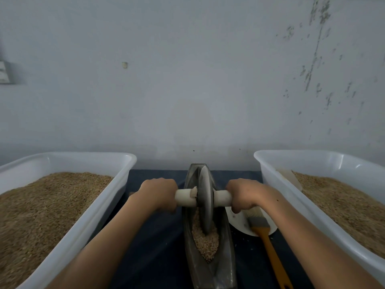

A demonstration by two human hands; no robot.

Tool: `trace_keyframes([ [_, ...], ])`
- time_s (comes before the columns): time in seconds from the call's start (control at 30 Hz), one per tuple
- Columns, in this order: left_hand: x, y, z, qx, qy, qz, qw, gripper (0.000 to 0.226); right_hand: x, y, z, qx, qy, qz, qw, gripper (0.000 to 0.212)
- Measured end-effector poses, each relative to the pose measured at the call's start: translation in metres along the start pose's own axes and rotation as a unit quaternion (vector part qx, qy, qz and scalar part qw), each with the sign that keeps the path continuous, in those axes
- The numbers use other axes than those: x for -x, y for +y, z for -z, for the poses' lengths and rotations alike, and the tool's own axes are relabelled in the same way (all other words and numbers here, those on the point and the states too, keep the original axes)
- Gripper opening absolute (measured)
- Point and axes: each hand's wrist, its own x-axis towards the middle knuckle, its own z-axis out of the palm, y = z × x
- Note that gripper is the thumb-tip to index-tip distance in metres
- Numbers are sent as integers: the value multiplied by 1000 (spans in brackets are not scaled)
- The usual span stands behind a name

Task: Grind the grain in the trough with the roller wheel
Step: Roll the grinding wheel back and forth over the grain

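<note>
Centrally, a dark boat-shaped metal trough (pixel 210 265) lies lengthwise on the dark blue desk (pixel 158 247), with pale crushed grain (pixel 205 240) heaped in its near half. A grey disc-shaped roller wheel (pixel 205 202) stands upright in the groove, its lower edge in the grain. The left hand (pixel 159 193) and right hand (pixel 244 195) each have fingers curled tight round one end of the white axle handle (pixel 185 198). Two white plastic tubs (pixel 116 184) of brown grain flank the trough. An orange-handled brush (pixel 264 232) rests on a white plate (pixel 239 222) just right of the trough.
</note>
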Motion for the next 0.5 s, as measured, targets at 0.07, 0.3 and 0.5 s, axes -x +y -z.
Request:
trace_keyframes([
  [0.07,-3,3,-4,-24,72,7,997,34,-4,0,-3,16,61,-3,998,31],
  [0.3,-6,2,-12,-9,156,14,988,25,-11,-3,-11,18,167,-15,986,26],
  [0.5,-2,-2,-1,-1,8,-19,1000,39,3,1,3,1,-12,10,1000,32],
])
